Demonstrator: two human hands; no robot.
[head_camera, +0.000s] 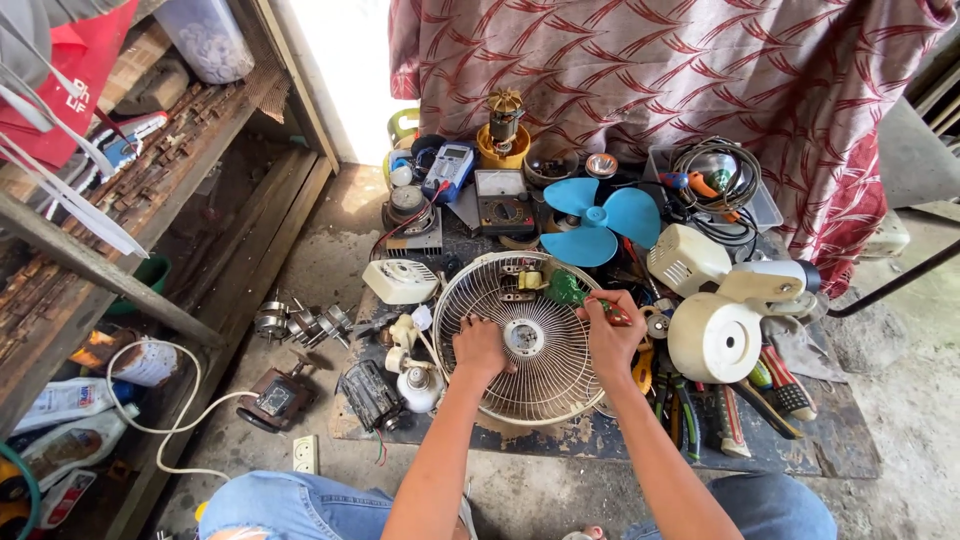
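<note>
Fan grille (535, 340) — light, springy wire, easily bent — lies flat on the table (840, 450); it is pinned by the left hand (478, 348), fingers curled, while a green-handled screwdriver (585, 296) is gripped in the right hand (610, 335). Best held at the rim.
</note>
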